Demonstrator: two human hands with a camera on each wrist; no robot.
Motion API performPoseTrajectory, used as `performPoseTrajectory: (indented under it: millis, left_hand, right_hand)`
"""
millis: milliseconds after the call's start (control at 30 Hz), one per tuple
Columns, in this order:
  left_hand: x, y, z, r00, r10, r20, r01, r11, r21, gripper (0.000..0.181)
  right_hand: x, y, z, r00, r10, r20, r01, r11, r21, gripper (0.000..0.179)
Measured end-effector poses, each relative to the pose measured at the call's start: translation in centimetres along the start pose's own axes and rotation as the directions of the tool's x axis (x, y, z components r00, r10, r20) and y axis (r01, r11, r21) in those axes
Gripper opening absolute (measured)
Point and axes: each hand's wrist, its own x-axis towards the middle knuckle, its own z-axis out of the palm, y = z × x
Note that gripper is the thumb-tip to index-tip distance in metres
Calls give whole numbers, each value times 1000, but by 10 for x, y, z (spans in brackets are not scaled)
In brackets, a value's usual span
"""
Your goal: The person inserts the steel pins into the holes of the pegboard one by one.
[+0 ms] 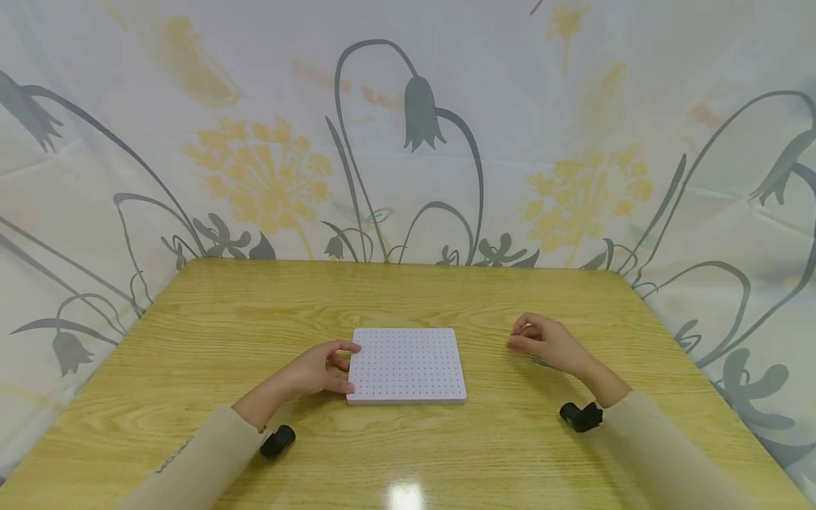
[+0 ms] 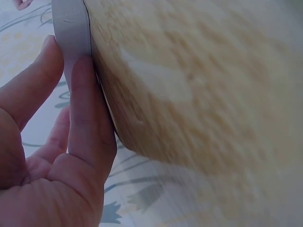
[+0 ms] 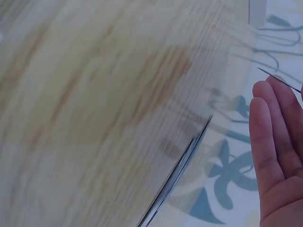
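A white board [image 1: 408,365] with rows of small dots or holes lies flat on the wooden table. At its left edge my left hand [image 1: 321,368] holds it, one fingertip over the top face and another digit along the side. The left wrist view shows the board's pale side edge [image 2: 71,28] between these digits. To the right of the board, my right hand [image 1: 548,343] pinches a thin, dark, pointed needle-like rod [image 3: 277,79], whose tip sticks out past the fingers. A bundle of thin metal rods [image 3: 175,172] rests on the table beneath this hand.
The wood-grain table [image 1: 408,290] reaches back to a pale floral curtain [image 1: 408,198]. Black wrist cameras sit below each hand, the left camera [image 1: 278,442] and the right camera [image 1: 581,416], close over the tabletop.
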Motion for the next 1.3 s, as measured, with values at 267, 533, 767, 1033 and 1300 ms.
performPoseTrajectory:
  millis: [267, 533, 767, 1033, 1300]
  left_hand:
    - [0, 0, 1, 1000, 7, -2, -7, 1000, 15, 65]
    - [1, 0, 0, 1000, 24, 12, -24, 1000, 4, 66]
    - [1, 1, 1, 1000, 4, -4, -4, 1000, 3, 66]
    - [2, 2, 1, 1000, -8, -13, 8, 1000, 23, 66]
    - [1, 1, 0, 1000, -12, -10, 12, 1000, 28, 66]
  right_hand:
    - [7, -12, 12, 998, -12, 60, 7, 996, 89, 9]
    - [13, -18, 22, 995, -31, 90, 21, 994, 105, 6]
    - [18, -22, 28, 992, -49, 117, 33, 990, 136, 8]
    - [24, -26, 38, 984, -89, 152, 61, 982, 181, 10]
    - [28, -31, 50, 975, -113, 190, 70, 973, 221, 7]
